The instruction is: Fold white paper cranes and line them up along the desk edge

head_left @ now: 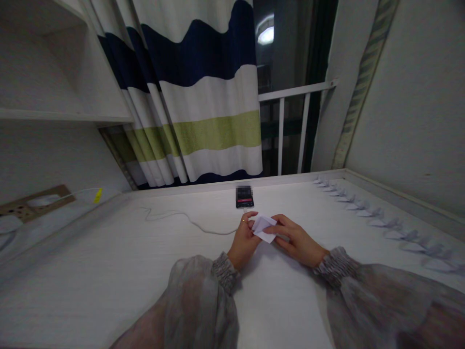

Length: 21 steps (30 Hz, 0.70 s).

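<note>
A small folded piece of white paper point(267, 235) is held between my two hands, above the white tabletop. My left hand point(245, 240) grips its left side, with a ring on one finger. From the right, my right hand point(296, 241) pinches the paper, its index finger lying across the face. Creases show on the paper, and its lower corner points toward me. Some of the fingertips are hidden behind it. Just beyond my left hand lies a phone point(244, 198) with its screen lit.
Several folded white paper pieces point(376, 215) stand in a row along the table's right side. A white cable point(196, 224) runs leftward from near the phone. A power strip point(39, 199) sits at the left wall. A striped curtain point(218, 133) hangs behind the table.
</note>
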Available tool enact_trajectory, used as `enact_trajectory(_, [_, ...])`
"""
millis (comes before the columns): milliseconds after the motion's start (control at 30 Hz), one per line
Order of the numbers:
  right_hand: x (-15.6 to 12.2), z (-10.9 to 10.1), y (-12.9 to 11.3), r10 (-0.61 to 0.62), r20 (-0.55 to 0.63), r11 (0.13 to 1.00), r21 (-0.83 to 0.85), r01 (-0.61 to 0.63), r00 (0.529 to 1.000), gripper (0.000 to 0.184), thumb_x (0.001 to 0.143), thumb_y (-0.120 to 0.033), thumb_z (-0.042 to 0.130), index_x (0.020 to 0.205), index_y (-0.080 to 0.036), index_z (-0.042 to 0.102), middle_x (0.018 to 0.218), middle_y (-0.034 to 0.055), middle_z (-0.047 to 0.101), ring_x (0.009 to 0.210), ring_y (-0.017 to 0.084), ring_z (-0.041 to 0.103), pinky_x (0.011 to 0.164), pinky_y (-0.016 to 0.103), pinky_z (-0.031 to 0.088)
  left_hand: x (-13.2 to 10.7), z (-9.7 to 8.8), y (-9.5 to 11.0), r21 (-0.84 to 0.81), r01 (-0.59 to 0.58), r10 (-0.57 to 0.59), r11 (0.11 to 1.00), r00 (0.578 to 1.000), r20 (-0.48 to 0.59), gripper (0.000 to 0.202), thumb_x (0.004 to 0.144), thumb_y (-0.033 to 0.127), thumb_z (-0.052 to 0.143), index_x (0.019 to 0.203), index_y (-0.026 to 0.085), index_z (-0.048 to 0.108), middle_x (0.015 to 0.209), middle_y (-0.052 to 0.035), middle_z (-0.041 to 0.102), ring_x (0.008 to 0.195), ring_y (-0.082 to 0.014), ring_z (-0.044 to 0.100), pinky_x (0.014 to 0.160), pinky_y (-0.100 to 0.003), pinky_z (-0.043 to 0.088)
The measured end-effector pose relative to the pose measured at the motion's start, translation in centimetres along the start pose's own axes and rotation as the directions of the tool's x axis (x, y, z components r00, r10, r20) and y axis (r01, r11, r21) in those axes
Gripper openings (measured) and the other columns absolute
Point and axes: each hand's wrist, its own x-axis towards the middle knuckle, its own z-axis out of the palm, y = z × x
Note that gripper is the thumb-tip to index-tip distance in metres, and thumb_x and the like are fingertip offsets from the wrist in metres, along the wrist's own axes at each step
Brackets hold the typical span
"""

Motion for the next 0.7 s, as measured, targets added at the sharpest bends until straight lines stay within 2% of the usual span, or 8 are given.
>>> enact_trajectory(133, [0.02, -0.05, -0.04, 0.028, -0.02, 1.0, 0.003, -0.028, 0.999, 0.026, 0.076, -0.011, 0.047, 0.095, -0.023, 0.059, 0.099, 0.0067, 0.048, 0.085, 0.015, 0.051, 0.073, 0.03, 0.046, -0.06, 0.14, 0.36, -0.066, -0.003, 0.004, 0.998, 1.0, 0.008, 0.055, 0.058, 0.018, 0.067, 0.102, 0.02, 0.034, 0.077, 0.0015, 0.053, 0.066, -0.0091, 0.053, 0.061, -0.02, 0.041])
enact_trajectory(300, [0.02, -0.08, -0.24, 0.037, -0.058, 0.999, -0.011, -0.038, 0.998, 0.02, 0.075, -0.015, 0.051, 0.093, -0.021, 0.06, 0.102, 0.0074, 0.047, 0.09, 0.017, 0.05, 0.079, 0.032, 0.043, -0.08, 0.27, 0.39, -0.087, -0.029, 0.032, 0.996, 0.999, 0.031, 0.056, 0.056, 0.017, 0.068, 0.101, 0.02, 0.034, 0.084, -0.0007, 0.054, 0.074, -0.0109, 0.055, 0.066, -0.022, 0.042])
enact_trajectory(533, [0.11, -0.54, -0.38, 0.005, -0.007, 0.995, -0.095, -0.006, 1.0, 0.018, 0.077, -0.02, 0.051, 0.093, -0.021, 0.059, 0.104, 0.0087, 0.047, 0.095, 0.019, 0.047, 0.082, 0.036, 0.042, -0.16, 0.23, 0.47, -0.113, -0.014, 0.018, 0.994, 0.999, 0.036, 0.059, 0.054, 0.018, 0.07, 0.101, 0.02, 0.035, 0.086, -0.002, 0.055, 0.075, -0.0123, 0.056, 0.067, -0.024, 0.042])
enact_trajectory(700, [0.05, -0.62, -0.1, 0.0, 0.079, 0.978, -0.208, 0.017, 0.997, 0.027, 0.078, -0.022, 0.05, 0.104, -0.024, 0.057, 0.112, 0.0093, 0.044, 0.102, 0.022, 0.043, 0.088, 0.04, 0.037, -0.13, 0.12, 0.51, -0.133, 0.005, 0.003, 0.991, 0.998, 0.063, 0.058, 0.054, 0.017, 0.07, 0.1, 0.019, 0.035, 0.087, -0.0026, 0.055, 0.079, -0.0135, 0.056, 0.067, -0.023, 0.042])
